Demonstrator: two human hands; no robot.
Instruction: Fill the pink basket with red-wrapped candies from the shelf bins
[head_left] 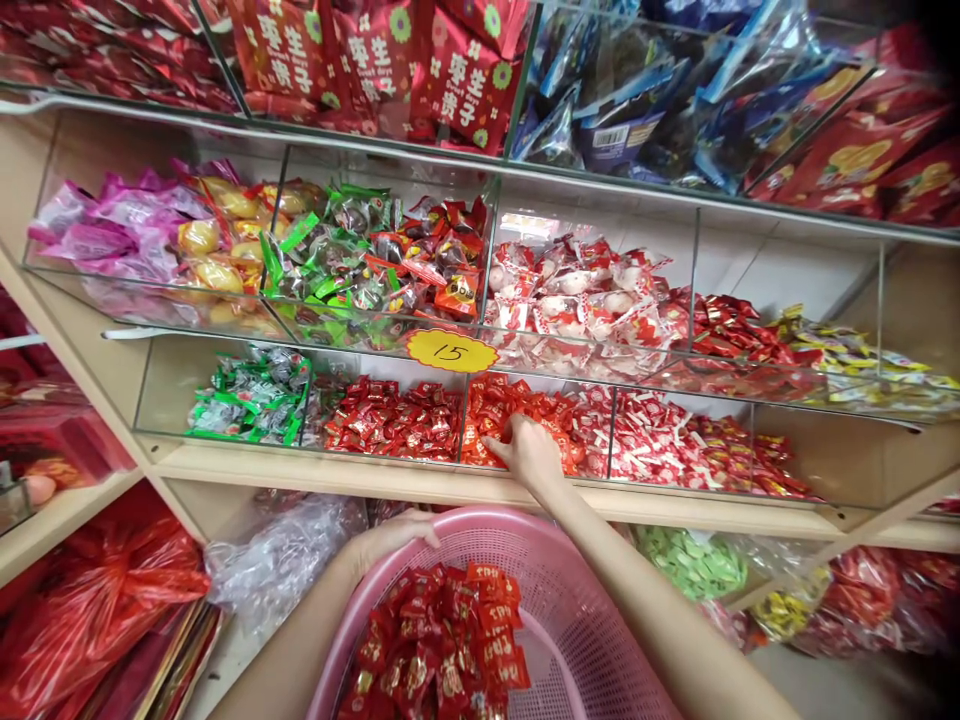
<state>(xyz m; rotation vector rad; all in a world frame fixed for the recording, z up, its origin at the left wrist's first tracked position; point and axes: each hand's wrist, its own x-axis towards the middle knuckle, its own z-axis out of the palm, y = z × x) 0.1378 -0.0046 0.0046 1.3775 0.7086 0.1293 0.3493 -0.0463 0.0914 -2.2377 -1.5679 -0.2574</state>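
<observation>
My left hand [391, 537] is wrapped over the rim of a pink plastic basket [600, 600], holding it below the shelf. Red wrapped candies [442, 640] are heaped in the basket's left part. Above the basket, my right hand [531, 455] reaches into the lowest shelf row, at a compartment of orange-red wrapped candies [551, 410]. Its fingers are curled among the candies, and their tips are partly hidden, so what they hold cannot be made out. Darker red candies [401, 418] fill the compartment just to its left.
Clear dividers split the shelves of wrapped sweets. A yellow price tag [452, 351] hangs above my right hand. Green-wrapped candies [255, 395] lie at the lower left. A red plastic bag [105, 610] and clear bags [289, 550] are below the wooden shelf edge [337, 482].
</observation>
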